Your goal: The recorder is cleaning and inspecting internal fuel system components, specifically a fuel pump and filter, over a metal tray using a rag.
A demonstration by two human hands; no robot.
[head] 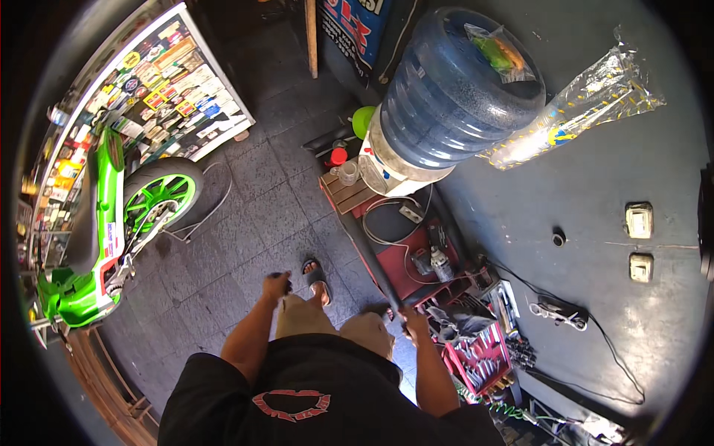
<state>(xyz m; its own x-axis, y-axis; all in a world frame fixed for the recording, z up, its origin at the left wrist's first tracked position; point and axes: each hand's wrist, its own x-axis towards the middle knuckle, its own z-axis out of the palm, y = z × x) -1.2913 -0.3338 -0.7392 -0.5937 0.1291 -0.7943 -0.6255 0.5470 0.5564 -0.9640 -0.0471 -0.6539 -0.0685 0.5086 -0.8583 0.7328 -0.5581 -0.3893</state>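
Observation:
My left hand (277,285) hangs in front of my left thigh, fingers curled, with something small and dark at the fingertips; what it is cannot be told. My right hand (414,324) is at the near end of the red-topped workbench (385,256), next to its dark padded edge (365,245); whether it grips anything is unclear. Just beyond it is a red tool tray (481,359) holding wrenches and other metal tools. On the bench lie a white power strip (410,212) with a looped cable and a spray-type bottle (440,265).
A water dispenser with a large blue bottle (457,95) stands at the bench's far end, near a glass mug (348,173). At the left is a green motorcycle (106,212) beside a sticker-covered display case (167,83). Black cables (608,345) run along the right wall.

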